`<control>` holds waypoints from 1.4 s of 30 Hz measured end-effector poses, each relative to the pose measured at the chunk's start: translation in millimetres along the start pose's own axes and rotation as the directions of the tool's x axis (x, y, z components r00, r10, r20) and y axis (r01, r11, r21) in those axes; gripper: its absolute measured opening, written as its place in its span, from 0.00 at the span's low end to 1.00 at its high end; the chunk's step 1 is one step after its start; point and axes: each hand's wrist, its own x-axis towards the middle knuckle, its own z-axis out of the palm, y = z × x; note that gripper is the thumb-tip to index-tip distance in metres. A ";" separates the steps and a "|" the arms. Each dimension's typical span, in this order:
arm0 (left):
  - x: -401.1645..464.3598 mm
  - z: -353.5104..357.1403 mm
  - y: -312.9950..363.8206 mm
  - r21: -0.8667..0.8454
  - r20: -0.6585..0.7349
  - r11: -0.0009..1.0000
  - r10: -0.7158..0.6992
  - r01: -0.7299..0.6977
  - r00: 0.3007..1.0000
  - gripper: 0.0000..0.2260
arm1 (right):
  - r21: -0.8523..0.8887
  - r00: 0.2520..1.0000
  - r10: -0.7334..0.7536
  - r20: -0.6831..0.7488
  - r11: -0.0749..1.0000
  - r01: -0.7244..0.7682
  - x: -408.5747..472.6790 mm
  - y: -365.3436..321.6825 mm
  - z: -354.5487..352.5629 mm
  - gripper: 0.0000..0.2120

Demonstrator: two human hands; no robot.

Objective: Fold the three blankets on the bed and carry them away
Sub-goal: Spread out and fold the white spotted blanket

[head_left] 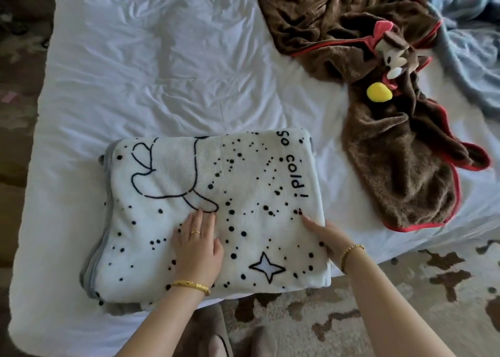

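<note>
The left hand (198, 245) presses flat, fingers straight, on the folded white blanket (216, 210) to settle it; the right hand (328, 237) grips its right edge, seemingly squaring the fold.

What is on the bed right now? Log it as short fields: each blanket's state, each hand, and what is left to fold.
white blanket: folded into a rectangle at the near edge of the bed, printed with dots, a star and "so cold!"
brown blanket: unfolded, crumpled, red trim, plush toy attached
blue blanket: unfolded, bunched at the far right
left hand: flat on the white blanket, fingers straight
right hand: holds the white blanket's right edge
left to fold: brown and blue
</note>
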 end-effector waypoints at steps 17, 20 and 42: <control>76.8 -156.0 16.1 -0.353 -0.037 0.936 0.002 -0.015 0.999 0.37 | -0.373 0.686 -0.341 0.643 0.643 0.669 -108.7 -81.5 169.5 0.31; 90.0 -156.4 -30.2 -0.435 -0.108 0.900 -0.082 0.028 0.991 0.17 | -0.290 0.659 -0.270 0.702 0.737 0.611 -107.0 -76.6 196.0 0.24; 46.6 -71.4 -146.3 0.026 -0.308 0.967 0.250 -0.254 0.918 0.21 | -0.842 0.657 -0.743 0.126 0.270 0.467 -46.5 2.3 305.8 0.25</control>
